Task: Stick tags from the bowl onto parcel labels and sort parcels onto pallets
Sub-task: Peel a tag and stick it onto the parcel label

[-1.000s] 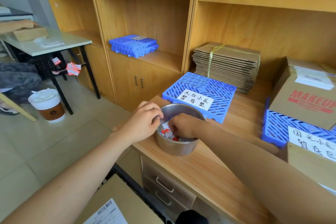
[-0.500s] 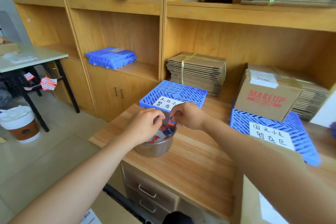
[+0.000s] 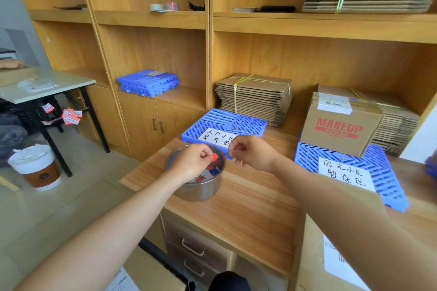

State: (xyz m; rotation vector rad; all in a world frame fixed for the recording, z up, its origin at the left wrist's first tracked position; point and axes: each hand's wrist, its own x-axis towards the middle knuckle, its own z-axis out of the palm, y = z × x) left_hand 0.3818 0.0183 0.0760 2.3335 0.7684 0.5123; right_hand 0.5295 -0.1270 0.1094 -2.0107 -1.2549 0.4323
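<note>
A steel bowl (image 3: 197,190) holding several red and blue tags stands on the wooden counter. My left hand (image 3: 189,163) hovers over it and pinches a small red tag (image 3: 214,157). Just to the right, my right hand (image 3: 251,152) is pinched on what looks like a thin blue tag, seen edge-on. Behind the bowl lies a blue pallet (image 3: 246,121) with a handwritten sign. A second blue pallet (image 3: 385,173) to the right carries a MAKEUP parcel (image 3: 340,123). Under my right arm sits a labelled parcel (image 3: 312,255). Another parcel (image 3: 151,274) shows at the bottom edge.
Bundles of flat cartons (image 3: 254,98) stand behind the pallets and on the upper shelf. Spare blue pallets (image 3: 147,80) rest on a shelf at left. A grey table (image 3: 47,86) and a paper cup (image 3: 39,168) are at far left. Drawers (image 3: 192,250) sit under the counter.
Both hands have come up out of the bowl and drawn apart. The red tag now sits in my left hand. The view has swung right and up.
</note>
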